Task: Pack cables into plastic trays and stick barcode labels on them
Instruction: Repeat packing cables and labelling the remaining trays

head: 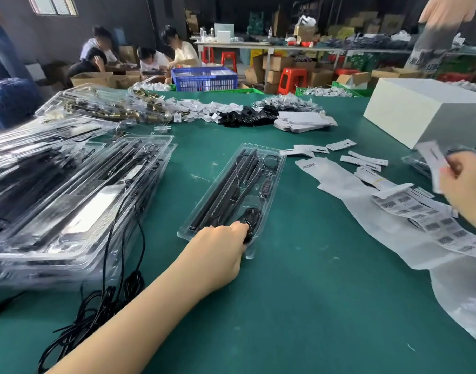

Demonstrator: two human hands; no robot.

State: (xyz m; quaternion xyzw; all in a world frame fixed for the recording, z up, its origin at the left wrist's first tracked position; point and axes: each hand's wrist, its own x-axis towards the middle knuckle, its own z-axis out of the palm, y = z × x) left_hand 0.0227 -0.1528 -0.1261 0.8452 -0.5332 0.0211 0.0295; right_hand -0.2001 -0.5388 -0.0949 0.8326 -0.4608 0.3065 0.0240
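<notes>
- The clear plastic tray [232,197] lies on the green table [285,292] in front of the person, its long axis running from the near left corner away to the far right; its upper face, where I judge the label must go, is open toward the right.
- Inside it sit long black strips along the left side, a coiled black cable [251,220] at the near end, a small controller with a red display [266,184] and a ring of cable at the far end.
- The left hand [220,249] rests on the tray's near end, fingers curled over the rim and touching the coiled cable; it looks to be steadying the tray rather than lifting it.
- The right hand [463,184] is well apart to the right, above the tray's level, pinching a blurred white label strip [433,163] between thumb and fingers; whether a sticker is already peeled off I cannot tell.
- So the tray lies down-left of the label-holding fingers, and the right hand is the one that must cross over.
- Below the right hand trails a glossy backing sheet with barcode labels [431,220], limp and curling; spent strips [363,160] litter the cloth.
- At left stands a stack of filled trays [77,201], stiff, shiny and slippery-looking, with loose black cables [102,306] spilling over the near edge.
- A white box [425,114] stands at far right.
</notes>
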